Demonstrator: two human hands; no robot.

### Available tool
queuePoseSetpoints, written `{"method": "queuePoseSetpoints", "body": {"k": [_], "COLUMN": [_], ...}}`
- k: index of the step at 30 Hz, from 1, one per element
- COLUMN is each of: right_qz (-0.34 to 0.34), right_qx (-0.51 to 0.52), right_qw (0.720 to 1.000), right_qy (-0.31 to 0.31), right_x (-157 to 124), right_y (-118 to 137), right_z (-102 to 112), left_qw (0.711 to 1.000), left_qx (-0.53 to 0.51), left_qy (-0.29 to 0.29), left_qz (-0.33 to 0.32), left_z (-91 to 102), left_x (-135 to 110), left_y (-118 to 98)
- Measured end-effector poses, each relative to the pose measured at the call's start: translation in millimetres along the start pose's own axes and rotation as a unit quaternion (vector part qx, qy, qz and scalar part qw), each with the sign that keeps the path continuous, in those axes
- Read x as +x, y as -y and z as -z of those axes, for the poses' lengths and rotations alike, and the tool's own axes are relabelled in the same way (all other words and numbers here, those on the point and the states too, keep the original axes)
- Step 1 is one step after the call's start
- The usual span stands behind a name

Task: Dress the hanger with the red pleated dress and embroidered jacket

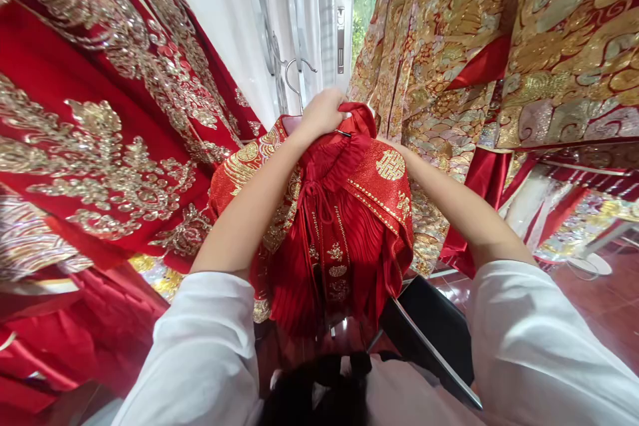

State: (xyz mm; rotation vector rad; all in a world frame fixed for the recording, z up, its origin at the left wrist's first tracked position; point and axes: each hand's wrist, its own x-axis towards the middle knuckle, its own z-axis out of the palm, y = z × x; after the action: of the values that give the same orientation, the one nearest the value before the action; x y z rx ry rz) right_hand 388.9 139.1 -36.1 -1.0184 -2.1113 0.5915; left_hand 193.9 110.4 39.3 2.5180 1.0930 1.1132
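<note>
A red pleated garment (pixel 334 233) with gold embroidery hangs in front of me on a metal hanger (pixel 295 80). My left hand (pixel 322 113) is closed on the red fabric at the garment's top, right by the hanger. My right hand (pixel 394 145) reaches behind the garment's right shoulder; its fingers are hidden by the cloth. Both arms wear white sleeves pushed up to the elbow.
Red robes with silver-gold embroidery (pixel 100 133) hang close on the left. A gold and red embroidered robe (pixel 499 53) hangs close on the right. A white window frame (pixel 339 20) and curtain stand behind. A black object (pixel 434 333) sits low on the red-brown floor (pixel 609 306).
</note>
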Motion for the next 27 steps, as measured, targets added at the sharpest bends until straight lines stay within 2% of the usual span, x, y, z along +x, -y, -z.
{"method": "queuePoseSetpoints", "body": {"k": [1, 3, 4, 5, 6, 7, 8, 9, 10, 12, 13, 14, 15, 16, 17, 19, 20, 21, 23, 25, 27], "right_qz": [-0.007, -0.012, -0.001, 0.022, 0.049, 0.075, 0.095, 0.103, 0.095, 0.032, -0.016, -0.063, -0.094, -0.1, -0.081, 0.005, 0.035, 0.044, -0.008, -0.094, -0.141], "right_qx": [-0.004, -0.01, -0.018, -0.03, -0.044, -0.059, -0.075, -0.089, -0.097, -0.105, -0.112, -0.126, -0.148, -0.176, -0.207, -0.261, -0.29, -0.317, -0.368, -0.39, -0.395], "right_qw": [0.999, 0.979, 0.951, 0.911, 0.872, 0.845, 0.833, 0.84, 0.864, 0.936, 0.961, 0.972, 0.971, 0.959, 0.937, 0.873, 0.857, 0.853, 0.864, 0.86, 0.853], "right_qy": [-0.041, -0.205, -0.31, -0.41, -0.485, -0.526, -0.539, -0.525, -0.484, -0.335, -0.253, -0.19, -0.165, -0.198, -0.27, -0.411, -0.424, -0.413, -0.345, -0.315, -0.31], "right_x": [-1.6, -6.5, -9.9, -13.9, -18.4, -23.2, -28.4, -34.0, -39.8, -52.4, -58.8, -64.9, -70.8, -76.5, -81.8, -91.9, -96.4, -100.1, -105.1, -106.7, -106.9], "right_y": [3.5, 15.6, 23.0, 30.0, 35.8, 39.5, 40.6, 39.3, 36.0, 28.6, 27.3, 29.3, 35.1, 44.4, 56.3, 81.5, 91.2, 96.9, 94.4, 77.2, 57.4], "right_z": [9.8, 39.2, 54.7, 67.8, 76.5, 79.7, 77.4, 70.6, 61.2, 43.4, 39.1, 39.6, 44.9, 53.9, 65.0, 85.5, 91.6, 93.9, 89.2, 79.6, 73.6], "left_qw": [1.0, 0.999, 0.999, 0.999, 0.999, 0.998, 0.998, 0.998, 0.998, 0.998, 0.997, 0.997, 0.996, 0.996, 0.996, 0.996, 0.995, 0.994, 0.988, 0.975, 0.962], "left_qx": [0.003, 0.008, 0.009, 0.009, 0.007, 0.005, 0.003, 0.001, 0.003, 0.02, 0.035, 0.049, 0.058, 0.061, 0.06, 0.052, 0.051, 0.054, 0.069, 0.097, 0.137], "left_qy": [-0.015, -0.039, -0.045, -0.048, -0.049, -0.052, -0.056, -0.06, -0.063, -0.062, -0.059, -0.057, -0.057, -0.059, -0.063, -0.073, -0.08, -0.09, -0.119, -0.153, -0.158], "left_qz": [0.007, 0.016, 0.018, 0.019, 0.018, 0.017, 0.016, 0.015, 0.015, 0.02, 0.023, 0.026, 0.028, 0.03, 0.031, 0.027, 0.015, -0.004, -0.066, -0.127, -0.174], "left_z": [-1.2, -4.3, -6.0, -7.6, -9.0, -9.9, -10.5, -10.8, -10.7, -10.7, -11.0, -11.6, -12.6, -13.7, -14.8, -16.2, -16.4, -16.3, -17.2, -22.2, -34.2], "left_x": [-0.2, -0.4, -0.6, -0.8, -1.2, -1.8, -2.7, -3.7, -4.9, -7.2, -7.9, -8.1, -7.6, -6.6, -5.0, -1.0, 0.5, 1.0, -3.9, -19.1, -43.3], "left_y": [0.6, 2.1, 2.9, 3.6, 4.0, 4.1, 3.9, 3.2, 2.3, 0.1, -0.9, -1.4, -1.3, -0.5, 0.9, 4.5, 5.9, 6.3, 2.6, -7.2, -19.2]}}
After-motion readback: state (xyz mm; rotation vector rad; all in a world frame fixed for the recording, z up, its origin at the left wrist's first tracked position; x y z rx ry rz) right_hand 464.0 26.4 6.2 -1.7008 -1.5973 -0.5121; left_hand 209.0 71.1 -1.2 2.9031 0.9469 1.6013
